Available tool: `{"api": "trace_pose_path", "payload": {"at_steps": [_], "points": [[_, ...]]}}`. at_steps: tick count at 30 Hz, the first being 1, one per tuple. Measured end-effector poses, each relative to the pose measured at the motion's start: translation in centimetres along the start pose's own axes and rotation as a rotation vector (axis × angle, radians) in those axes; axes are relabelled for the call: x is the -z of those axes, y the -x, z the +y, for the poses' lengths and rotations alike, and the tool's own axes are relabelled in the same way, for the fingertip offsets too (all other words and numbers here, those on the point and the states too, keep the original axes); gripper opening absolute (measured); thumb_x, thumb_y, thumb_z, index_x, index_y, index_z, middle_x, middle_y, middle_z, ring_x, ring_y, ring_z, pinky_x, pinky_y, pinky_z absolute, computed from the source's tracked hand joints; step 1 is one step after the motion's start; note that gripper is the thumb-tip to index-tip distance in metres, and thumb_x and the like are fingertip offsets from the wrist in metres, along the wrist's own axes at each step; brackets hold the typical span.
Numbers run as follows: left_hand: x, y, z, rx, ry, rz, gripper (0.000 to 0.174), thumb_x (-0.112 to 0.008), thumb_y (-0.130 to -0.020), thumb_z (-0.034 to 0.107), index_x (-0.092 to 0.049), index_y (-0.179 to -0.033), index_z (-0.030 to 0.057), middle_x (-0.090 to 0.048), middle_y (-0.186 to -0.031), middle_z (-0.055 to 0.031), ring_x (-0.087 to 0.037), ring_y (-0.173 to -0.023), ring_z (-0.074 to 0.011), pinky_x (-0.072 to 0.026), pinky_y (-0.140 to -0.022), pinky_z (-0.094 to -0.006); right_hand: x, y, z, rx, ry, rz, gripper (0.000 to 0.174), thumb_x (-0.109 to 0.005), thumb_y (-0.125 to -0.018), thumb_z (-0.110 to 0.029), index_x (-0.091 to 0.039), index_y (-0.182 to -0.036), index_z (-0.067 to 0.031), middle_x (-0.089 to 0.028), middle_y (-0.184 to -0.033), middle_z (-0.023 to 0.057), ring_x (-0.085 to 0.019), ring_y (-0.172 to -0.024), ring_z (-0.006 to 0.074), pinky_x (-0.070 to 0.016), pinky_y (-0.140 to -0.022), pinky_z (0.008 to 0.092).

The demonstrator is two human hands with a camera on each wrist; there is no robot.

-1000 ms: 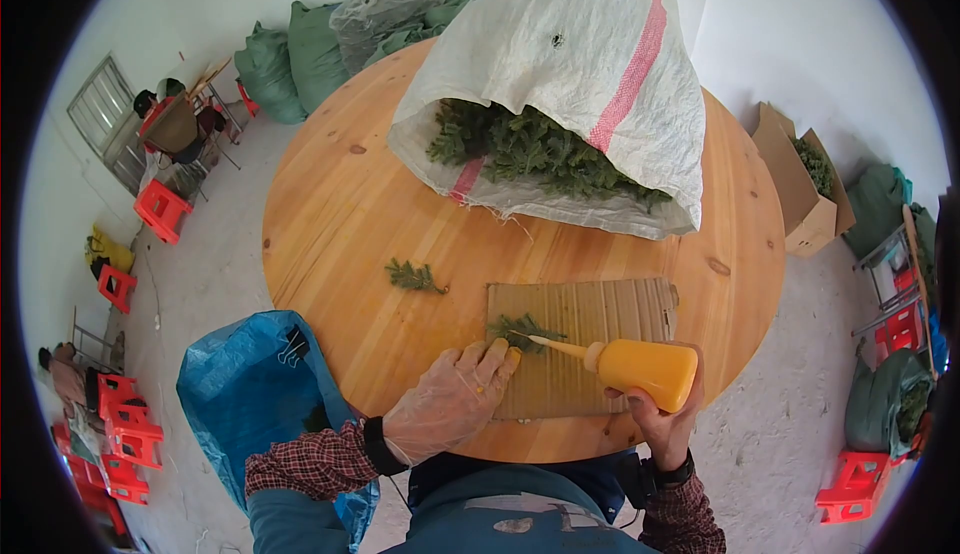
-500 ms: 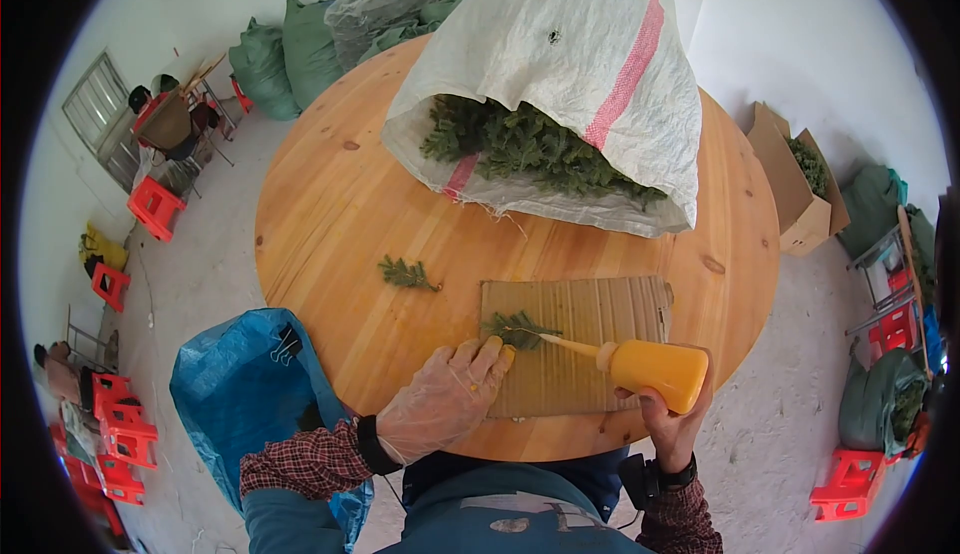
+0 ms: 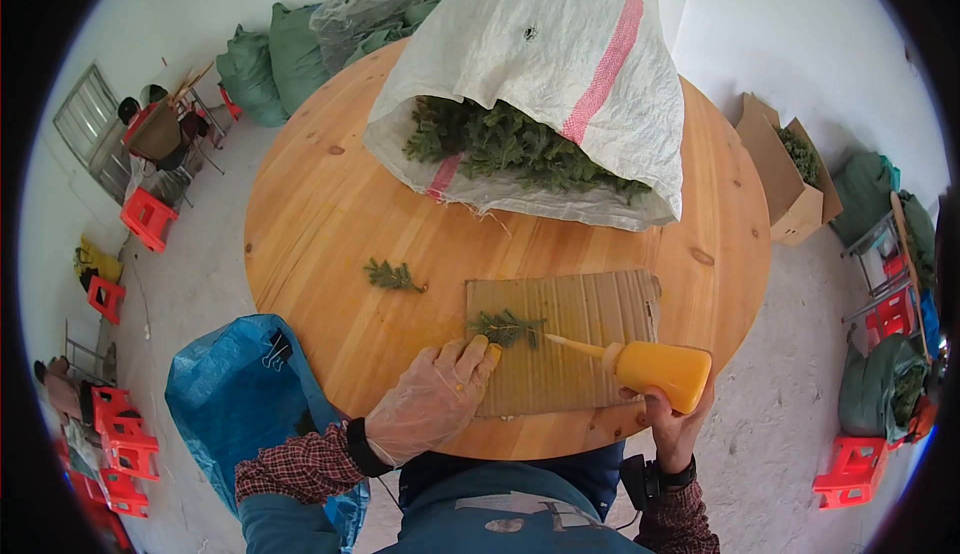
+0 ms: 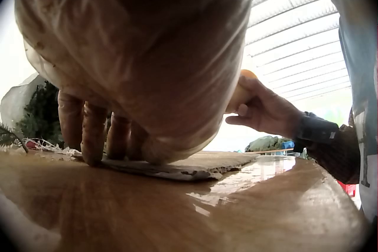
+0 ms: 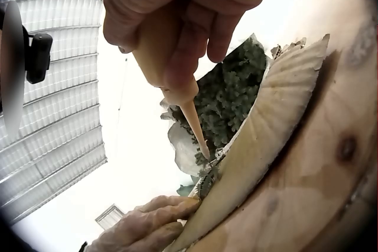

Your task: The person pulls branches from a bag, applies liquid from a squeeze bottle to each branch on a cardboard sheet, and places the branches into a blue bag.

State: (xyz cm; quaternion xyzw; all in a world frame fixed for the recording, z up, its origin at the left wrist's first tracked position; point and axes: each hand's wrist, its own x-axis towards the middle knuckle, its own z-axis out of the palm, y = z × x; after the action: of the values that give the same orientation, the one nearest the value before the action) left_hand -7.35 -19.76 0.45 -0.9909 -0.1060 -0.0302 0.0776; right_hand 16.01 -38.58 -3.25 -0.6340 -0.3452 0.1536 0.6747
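A green sprig lies on the ribbed cardboard near the table's front edge. My gloved left hand rests its fingertips on the cardboard's left part, against the sprig's left end. In the left wrist view its fingers point down to the board; the thumb is hard to make out. My bare right hand grips a yellow squeeze bottle tilted leftward, its nozzle tip beside the sprig's right end. In the right wrist view the bottle's nozzle points down close to the sprig.
A white woven sack of greenery lies at the table's back. Another sprig is left of the cardboard. A blue bag hangs at the left edge. Red stools, green sacks and a carton stand around.
The nozzle tip has shifted from over the sprig to just off its right end, along with my right hand. My left hand stays at the sprig's left end. The head view has shifted slightly.
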Motion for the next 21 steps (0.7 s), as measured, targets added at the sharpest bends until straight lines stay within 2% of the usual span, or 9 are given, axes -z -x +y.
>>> {"api": "trace_pose_path", "payload": {"at_steps": [2, 6, 9, 17, 21], "points": [[-0.1, 0.0, 0.0, -0.001, 0.006, 0.010, 0.048, -0.054, -0.085, 0.014, -0.055, -0.129, -0.0050, -0.054, -0.128, -0.0183, -0.056, -0.108, -0.0270, -0.0478, -0.081, -0.0326, 0.2, 0.1, 0.2, 0.049, 0.079, 0.024, 0.060, -0.082, -0.078, -0.030, -0.045, -0.115, -0.0012, -0.064, -0.099, 0.0133, -0.070, -0.088, 0.0232, -0.0585, -0.071, 0.0331], [0.0, 0.0, 0.0, 0.002, 0.005, 0.020, 0.048, -0.054, -0.085, 0.014, -0.055, -0.129, -0.0051, -0.055, -0.127, -0.0182, -0.056, -0.107, -0.0268, -0.0479, -0.081, -0.0326, 0.3, 0.4, -0.4, -0.015, -0.023, 0.063, 0.061, -0.082, -0.077, -0.034, -0.047, -0.114, -0.0008, -0.065, -0.099, 0.0136, -0.070, -0.083, 0.0220, -0.0580, -0.070, 0.0310], [0.0, 0.0, 0.1, 0.002, -0.011, 0.001, 0.048, -0.055, -0.085, 0.015, -0.055, -0.129, -0.0052, -0.055, -0.127, -0.0182, -0.056, -0.107, -0.0268, -0.0480, -0.081, -0.0327, 0.7, 0.4, -0.3, -0.066, -0.153, 0.020, 0.059, -0.081, -0.079, -0.031, -0.046, -0.115, -0.0004, -0.065, -0.099, 0.0145, -0.071, -0.081, 0.0228, -0.0586, -0.070, 0.0316], [0.1, 0.1, 0.0, 0.003, -0.005, -0.001, 0.048, -0.054, -0.085, 0.015, -0.055, -0.129, -0.0051, -0.055, -0.128, -0.0179, -0.057, -0.106, -0.0267, -0.0480, -0.081, -0.0330, -1.2, -0.6, -1.1, -0.039, -0.197, -0.012, 0.055, -0.076, -0.083, -0.024, -0.042, -0.119, -0.0008, -0.065, -0.100, 0.0169, -0.072, -0.082, 0.0271, -0.0601, -0.070, 0.0344], [0.0, 0.0, -0.1, 0.001, 0.008, 0.013, 0.048, -0.054, -0.086, 0.015, -0.055, -0.129, -0.0050, -0.055, -0.127, -0.0177, -0.057, -0.106, -0.0265, -0.0478, -0.082, -0.0330, -0.1, -0.5, -0.4, -0.043, -0.136, -0.020, 0.055, -0.075, -0.083, -0.023, -0.041, -0.121, -0.0012, -0.064, -0.101, 0.0180, -0.072, -0.081, 0.0282, -0.0604, -0.069, 0.0355]]}}
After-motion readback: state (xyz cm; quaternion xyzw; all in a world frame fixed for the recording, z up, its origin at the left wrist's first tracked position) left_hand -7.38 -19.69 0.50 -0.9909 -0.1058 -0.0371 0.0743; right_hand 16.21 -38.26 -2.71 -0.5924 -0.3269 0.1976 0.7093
